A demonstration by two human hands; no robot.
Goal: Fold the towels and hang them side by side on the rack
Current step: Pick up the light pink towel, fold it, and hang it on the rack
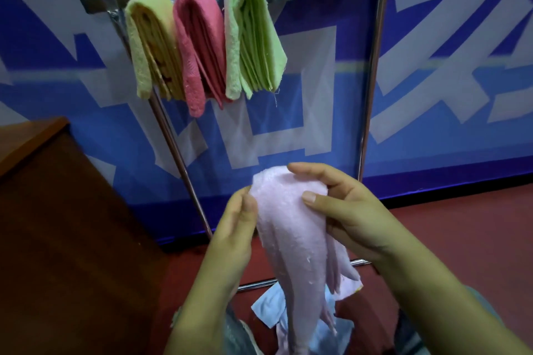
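- My right hand (340, 210) curls over the folded top of the pale pink towel (291, 228), thumb pressed on its front.
- My left hand (236, 228) pinches its edge at nine o'clock.
- At eleven o'clock, the rack (372, 66) carries the yellow towel (144, 46), pink towel (196, 46) and green towel (251, 37), side by side.

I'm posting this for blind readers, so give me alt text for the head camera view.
Two hands, left hand and right hand, hold a folded pale pink towel below a metal rack. A yellow towel, a pink towel and a green towel already hang side by side on its top bar, before a blue and white wall.
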